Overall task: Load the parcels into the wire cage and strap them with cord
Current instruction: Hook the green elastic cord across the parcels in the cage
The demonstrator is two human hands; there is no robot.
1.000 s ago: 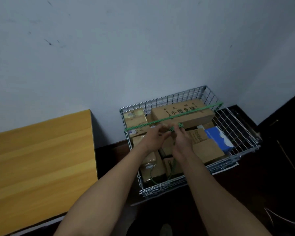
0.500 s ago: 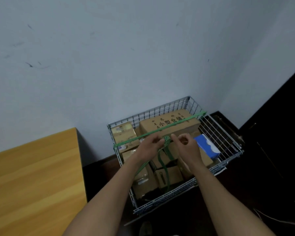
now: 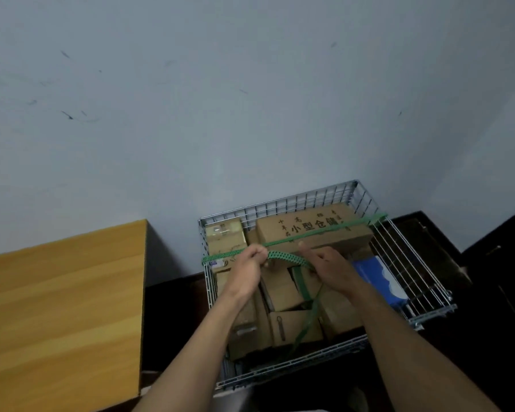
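A wire cage [image 3: 283,201] stands against the wall, filled with several brown cardboard parcels [image 3: 312,230] and a blue packet [image 3: 378,278]. A green cord [image 3: 333,228] runs taut across the cage from its left rim to its right rim. A second stretch of that cord droops down to the cage's near side. My left hand [image 3: 247,270] grips the cord in a fist over the middle of the cage. My right hand [image 3: 329,267] pinches the same cord just to the right, with a short spotted length spanning between the two hands.
A wooden table [image 3: 60,316] fills the left side, its edge close to the cage. The pale wall [image 3: 250,99] rises right behind the cage. Dark floor [image 3: 482,292] and a dark cabinet lie to the right.
My hands have drawn apart, stretching a short length of green cord between them. The view has shifted, so the cage sits lower and further right than before.
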